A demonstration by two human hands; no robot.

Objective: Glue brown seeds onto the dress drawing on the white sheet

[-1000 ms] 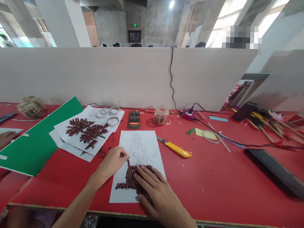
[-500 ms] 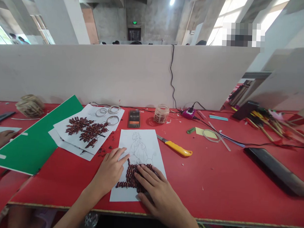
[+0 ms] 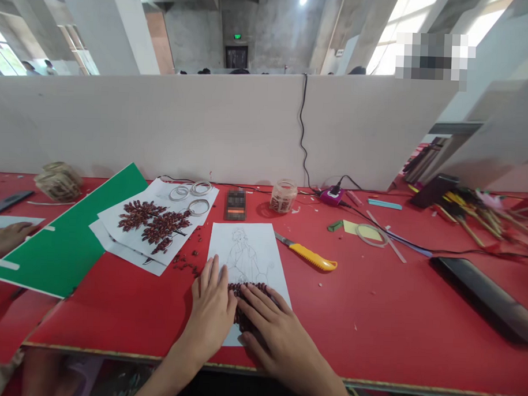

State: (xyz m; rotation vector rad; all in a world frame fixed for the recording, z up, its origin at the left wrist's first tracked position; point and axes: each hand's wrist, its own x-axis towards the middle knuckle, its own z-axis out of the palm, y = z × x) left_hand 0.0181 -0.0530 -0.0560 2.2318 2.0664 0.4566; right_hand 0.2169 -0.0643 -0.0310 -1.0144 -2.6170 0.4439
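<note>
A white sheet with a pencil drawing of a figure (image 3: 253, 252) lies in front of me. Rows of dark red-brown seeds (image 3: 240, 288) cover its lower part, largely hidden under my hands. My right hand (image 3: 276, 331) rests flat on the seeds, fingers stretched out. Over the sheet's left edge lies my left hand (image 3: 212, 303), its fingers extended and its thumb side close to the right fingertips. Loose seeds (image 3: 188, 262) are scattered on the red table just left of the sheet.
Right of the sheet lies a yellow utility knife (image 3: 311, 256). Behind it stand a jar (image 3: 283, 196) and a phone-like device (image 3: 235, 205). Seed-covered papers (image 3: 136, 242) and a green board (image 3: 67, 254) lie left; a dark phone-shaped object (image 3: 481, 295) lies right. Another person's hand (image 3: 7, 238) is far left.
My left hand has moved right and turned, now lying flat over the left part of the seed rows. My right hand stays pressed on the seeds. The view has shifted slightly.
</note>
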